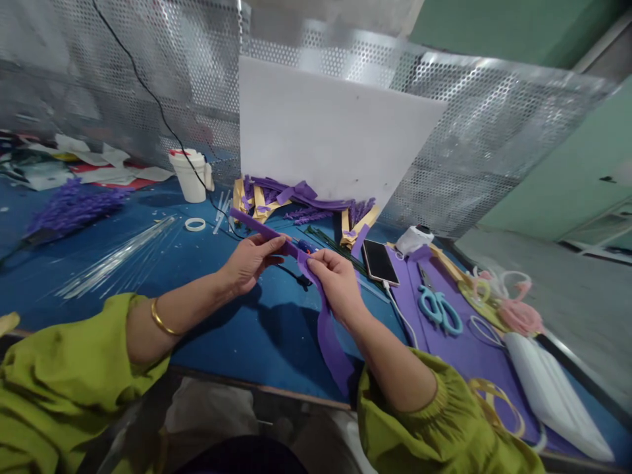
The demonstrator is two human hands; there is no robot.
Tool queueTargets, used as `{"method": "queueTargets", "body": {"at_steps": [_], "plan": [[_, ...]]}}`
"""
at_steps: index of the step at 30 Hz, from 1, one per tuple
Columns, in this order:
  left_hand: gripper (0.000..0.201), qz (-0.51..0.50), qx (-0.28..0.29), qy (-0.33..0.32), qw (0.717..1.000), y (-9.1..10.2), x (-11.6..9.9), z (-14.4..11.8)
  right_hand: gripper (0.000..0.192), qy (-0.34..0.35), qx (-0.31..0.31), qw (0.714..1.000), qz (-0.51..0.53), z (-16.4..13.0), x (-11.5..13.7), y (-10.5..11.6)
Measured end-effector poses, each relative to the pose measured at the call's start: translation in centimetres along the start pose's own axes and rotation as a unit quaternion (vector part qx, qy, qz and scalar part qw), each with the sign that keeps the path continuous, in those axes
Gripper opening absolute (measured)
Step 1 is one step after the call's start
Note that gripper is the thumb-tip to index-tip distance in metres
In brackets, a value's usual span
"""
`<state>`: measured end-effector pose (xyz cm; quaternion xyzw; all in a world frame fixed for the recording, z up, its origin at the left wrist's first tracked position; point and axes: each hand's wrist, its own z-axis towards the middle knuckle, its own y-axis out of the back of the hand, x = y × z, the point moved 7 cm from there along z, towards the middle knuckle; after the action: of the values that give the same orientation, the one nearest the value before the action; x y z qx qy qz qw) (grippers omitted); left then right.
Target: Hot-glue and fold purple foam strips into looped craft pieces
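Observation:
A long purple strip [327,339] of what looks like paper or felt stretches between my two hands above the blue table. My left hand [253,262] pinches it between thumb and fingers near its upper part, and a short end sticks out to the upper left. My right hand [336,282] grips the strip a little to the right, with the thumb on top. From there the longer end hangs down toward the table's front edge. Behind the hands lies a small dark blue tool [307,246], partly hidden, with a black cable below it.
Purple flowers with tan wrapping [353,227] lie along the white board [326,131]. A phone [380,262], blue-handled scissors [439,308] and purple sheets are at right. Clear glue sticks or rods [123,257], a tape roll [195,224] and a white cup [190,176] are at left.

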<state>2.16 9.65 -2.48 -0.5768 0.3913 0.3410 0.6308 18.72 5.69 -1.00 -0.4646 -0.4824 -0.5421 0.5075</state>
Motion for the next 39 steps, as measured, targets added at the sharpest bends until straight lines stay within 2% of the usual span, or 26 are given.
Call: {"method": "queueTargets", "body": {"at_steps": [2, 6, 12, 18, 21, 23, 25, 27, 29, 30, 31, 33, 35, 36, 39], "plan": [[0.024, 0.010, -0.010, -0.005, 1.000, -0.1, 0.2, -0.4, 0.020, 0.005, 0.006, 1.000, -0.016, 0.0, -0.1, -0.1], [0.022, -0.034, -0.022, -0.007, 0.999, 0.1, -0.1, -0.2, 0.021, 0.010, 0.016, 1.000, -0.020, -0.1, -0.1, -0.3], [0.012, -0.085, -0.092, -0.009, 0.992, 1.8, -0.8, 0.9, 0.024, 0.000, 0.016, 1.000, -0.006, 0.0, 0.2, 0.2], [0.028, -0.022, -0.063, -0.017, 0.998, 1.2, -0.1, 0.3, 0.037, -0.037, 0.086, 0.995, -0.024, -0.3, 0.1, -1.0], [0.029, -0.010, -0.045, -0.004, 0.999, 0.6, 0.3, -0.1, 0.030, -0.029, 0.086, 0.994, -0.063, -0.1, -0.3, -1.1], [0.024, -0.023, -0.053, 0.004, 0.998, 0.8, 0.2, 0.2, 0.022, -0.016, 0.087, 0.992, -0.088, 0.2, -0.6, -0.9], [0.016, -0.044, -0.088, 0.006, 0.995, 1.7, -0.3, 0.7, 0.019, 0.011, 0.075, 0.990, -0.117, 0.4, -0.4, -0.4], [0.006, -0.054, -0.150, -0.017, 0.987, 3.2, -1.5, 1.3, 0.016, 0.049, 0.047, 0.984, -0.166, 0.4, 0.1, 0.2], [0.009, -0.018, -0.218, -0.094, 0.971, 4.7, -3.5, 1.3, 0.013, 0.093, 0.019, 0.969, -0.229, 0.3, 0.9, 0.6], [0.013, 0.025, -0.229, -0.153, 0.961, 4.9, -4.8, 1.1, 0.012, 0.115, 0.009, 0.959, -0.260, 0.1, 1.3, 0.6], [0.013, 0.082, -0.213, -0.207, 0.951, 4.6, -6.0, 0.9, 0.012, 0.136, 0.001, 0.948, -0.288, -0.1, 1.7, 0.6], [0.006, 0.208, -0.112, -0.272, 0.933, 2.7, -7.2, 0.6, 0.011, 0.163, -0.008, 0.931, -0.327, -0.4, 2.2, 0.4], [0.010, 0.311, 0.010, -0.269, 0.911, 0.5, -6.6, 0.2, 0.011, 0.171, -0.010, 0.922, -0.348, -0.6, 2.3, 0.1], [0.014, 0.346, 0.049, -0.260, 0.900, -0.3, -6.1, 0.0, 0.010, 0.171, -0.008, 0.919, -0.354, -0.6, 2.3, 0.0], [0.009, 0.408, 0.083, -0.247, 0.875, -1.2, -5.2, -0.3, 0.009, 0.171, -0.001, 0.915, -0.366, -0.7, 2.1, -0.3]]}}
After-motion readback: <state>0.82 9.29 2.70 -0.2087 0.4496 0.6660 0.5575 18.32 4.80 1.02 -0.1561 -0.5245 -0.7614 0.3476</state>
